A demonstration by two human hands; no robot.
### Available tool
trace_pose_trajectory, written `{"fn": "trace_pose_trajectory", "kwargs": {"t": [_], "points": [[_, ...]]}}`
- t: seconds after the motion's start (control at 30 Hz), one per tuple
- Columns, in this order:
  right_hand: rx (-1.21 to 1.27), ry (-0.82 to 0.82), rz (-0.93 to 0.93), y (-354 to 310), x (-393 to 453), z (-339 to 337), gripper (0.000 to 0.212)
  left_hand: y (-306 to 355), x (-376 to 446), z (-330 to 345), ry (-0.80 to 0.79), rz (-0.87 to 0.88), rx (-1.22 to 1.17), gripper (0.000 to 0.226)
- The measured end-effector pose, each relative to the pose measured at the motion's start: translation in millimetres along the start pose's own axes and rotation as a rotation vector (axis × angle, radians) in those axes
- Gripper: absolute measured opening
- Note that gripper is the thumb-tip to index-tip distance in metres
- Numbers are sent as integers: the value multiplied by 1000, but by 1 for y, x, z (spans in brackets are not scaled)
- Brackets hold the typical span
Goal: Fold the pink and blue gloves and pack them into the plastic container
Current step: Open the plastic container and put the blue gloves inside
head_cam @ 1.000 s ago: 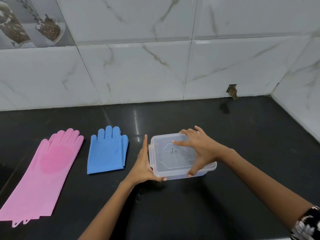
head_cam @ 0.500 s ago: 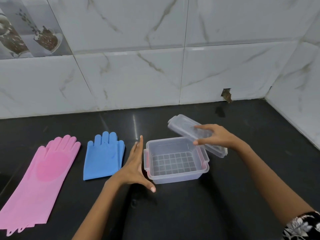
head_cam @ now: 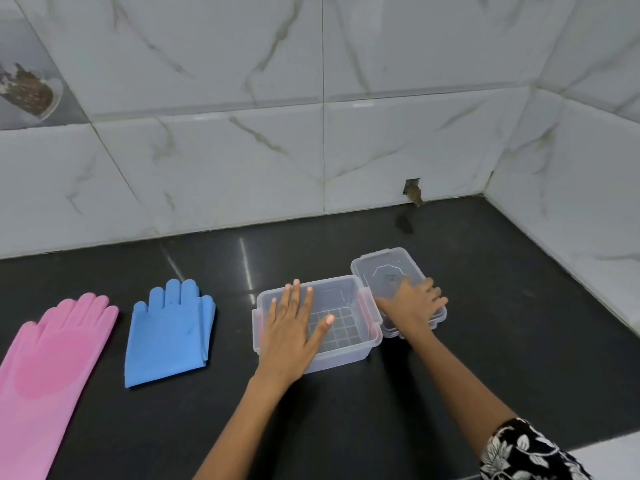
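Already the box [head_cam: 346, 306] stands open on the black counter [head_cam: 485, 323], the left hand [head_cam: 291, 334] lying flat and spread across its rim, gripping nothing, probably steadying it. Just beside it the right hand [head_cam: 412, 303] presses the lid [head_cam: 388, 271] down, fingers loosely spread. Left of the box the blue glove [head_cam: 169, 334] and pink glove [head_cam: 52, 368] lie flat, not yet packed. White marbled tiles [head_cam: 242, 150] back the corner.

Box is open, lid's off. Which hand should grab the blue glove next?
Left. The left hand hovers flat over the open container, on the side nearest the blue glove. The right hand rests on the lid, farther away.
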State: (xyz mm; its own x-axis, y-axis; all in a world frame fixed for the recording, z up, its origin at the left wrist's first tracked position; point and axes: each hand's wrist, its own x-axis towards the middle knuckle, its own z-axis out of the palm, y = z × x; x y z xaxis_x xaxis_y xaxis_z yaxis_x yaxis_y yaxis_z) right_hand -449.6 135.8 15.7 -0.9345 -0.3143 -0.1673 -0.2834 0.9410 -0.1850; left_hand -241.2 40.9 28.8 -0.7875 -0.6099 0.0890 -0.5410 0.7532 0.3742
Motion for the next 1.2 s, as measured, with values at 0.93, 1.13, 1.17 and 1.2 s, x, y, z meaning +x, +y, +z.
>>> {"fn": "trace_pose_trajectory", "kwargs": {"t": [0.93, 1.13, 1.17, 1.2], "points": [[60, 83, -661, -48, -54, 9, 61, -33, 18, -3, 164, -165, -8, 66], [251, 133, -764, -53, -78, -7, 49, -53, -16, -28, 275, -120, -253, 57], [320, 127, -808, -58, -87, -9, 43, -64, -25, -32, 300, -145, -245, 52], [364, 124, -864, -63, -97, -11, 37, -76, -34, -35, 326, -171, -214, 45]]}}
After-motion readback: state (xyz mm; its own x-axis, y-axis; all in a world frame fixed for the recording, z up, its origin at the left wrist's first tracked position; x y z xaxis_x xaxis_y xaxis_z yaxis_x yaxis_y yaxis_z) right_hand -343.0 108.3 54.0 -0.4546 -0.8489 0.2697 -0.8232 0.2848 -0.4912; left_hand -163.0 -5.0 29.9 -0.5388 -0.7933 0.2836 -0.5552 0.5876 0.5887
